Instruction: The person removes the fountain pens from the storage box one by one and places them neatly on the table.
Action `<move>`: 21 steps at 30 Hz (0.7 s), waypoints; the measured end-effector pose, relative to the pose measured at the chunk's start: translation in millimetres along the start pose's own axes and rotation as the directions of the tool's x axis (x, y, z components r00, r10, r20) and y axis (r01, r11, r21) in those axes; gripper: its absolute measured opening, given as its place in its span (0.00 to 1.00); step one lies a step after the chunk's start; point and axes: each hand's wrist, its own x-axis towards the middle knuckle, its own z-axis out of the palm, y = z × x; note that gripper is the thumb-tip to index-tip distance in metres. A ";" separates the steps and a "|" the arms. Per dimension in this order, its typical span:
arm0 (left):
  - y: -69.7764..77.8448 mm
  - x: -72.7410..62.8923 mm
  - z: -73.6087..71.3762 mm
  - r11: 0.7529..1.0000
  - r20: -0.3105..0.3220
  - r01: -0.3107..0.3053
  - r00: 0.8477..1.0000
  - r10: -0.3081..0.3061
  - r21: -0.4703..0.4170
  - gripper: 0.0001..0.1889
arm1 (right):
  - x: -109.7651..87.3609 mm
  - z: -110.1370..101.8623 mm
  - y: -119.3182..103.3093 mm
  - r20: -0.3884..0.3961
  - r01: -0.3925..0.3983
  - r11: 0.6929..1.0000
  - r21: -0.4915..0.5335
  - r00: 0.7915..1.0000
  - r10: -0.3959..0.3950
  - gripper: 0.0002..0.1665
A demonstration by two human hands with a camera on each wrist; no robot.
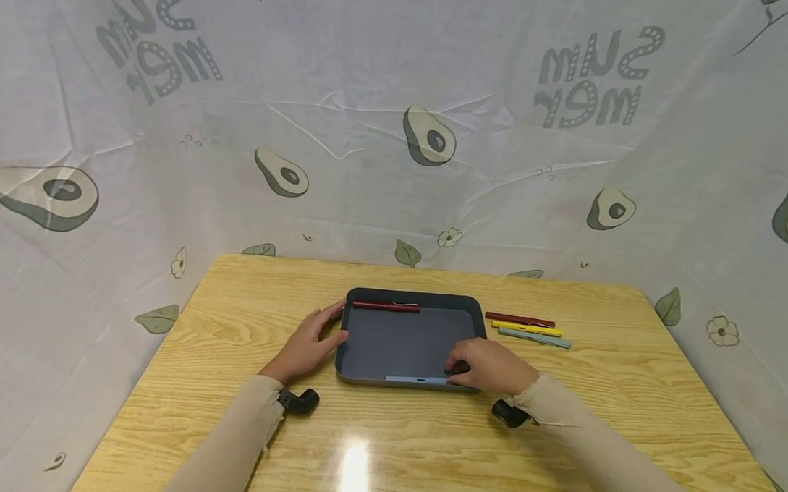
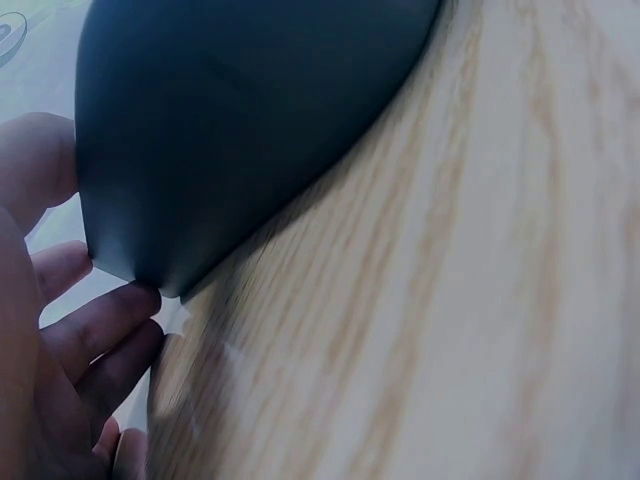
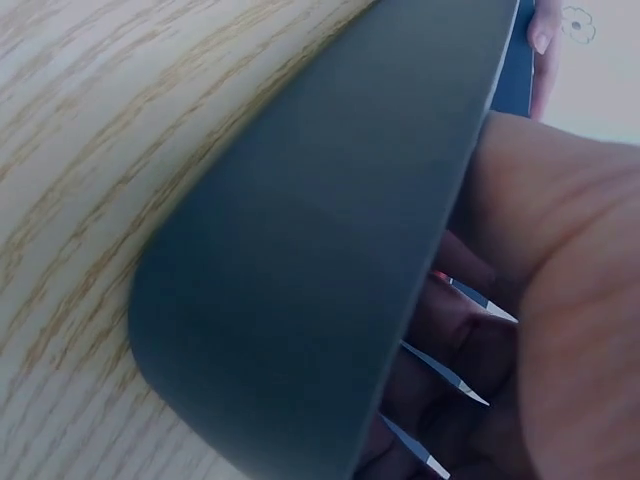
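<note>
A dark grey tray (image 1: 403,344) sits on the wooden table, with a dark red pen (image 1: 387,306) lying along its far side. Inside the near wall lies a light blue pen (image 1: 410,379). My right hand (image 1: 487,365) reaches over the tray's near right corner, fingers curled, and pinches the right end of this blue pen. The tray wall hides the pen in the right wrist view. My left hand (image 1: 309,344) rests against the tray's left side. In the left wrist view its fingers (image 2: 110,325) touch the tray's outer wall, loosely bent.
Right of the tray, a second dark red pen (image 1: 520,319), a yellow pen (image 1: 526,328) and a grey-green pen (image 1: 534,338) lie side by side on the table (image 1: 426,450). Behind the table hangs a white curtain (image 1: 370,187) with avocado prints.
</note>
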 end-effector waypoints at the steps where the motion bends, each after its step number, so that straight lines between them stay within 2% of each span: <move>1: 0.2 0.1 0.0 1.000 -0.001 -0.003 1.000 0.003 -0.001 0.36 | 0.1 -0.3 -0.9 0.003 -0.002 1.000 0.005 1.000 0.002 0.04; 7: 2.2 -0.1 -0.5 1.000 -0.002 -0.012 1.000 0.012 -0.001 0.37 | 0.5 -1.5 -4.5 0.015 -0.014 0.999 0.039 1.000 0.013 0.04; 12: 4.8 -1.0 -1.9 1.000 0.002 0.004 1.000 -0.004 -0.010 0.37 | 1.6 -0.2 -4.7 0.026 -0.021 0.997 0.078 0.999 0.019 0.02; 21: 4.6 -0.8 -1.9 1.000 0.006 0.017 1.000 -0.017 -0.001 0.37 | 4.8 -1.3 -6.0 0.042 -0.015 0.995 0.096 0.999 0.011 0.06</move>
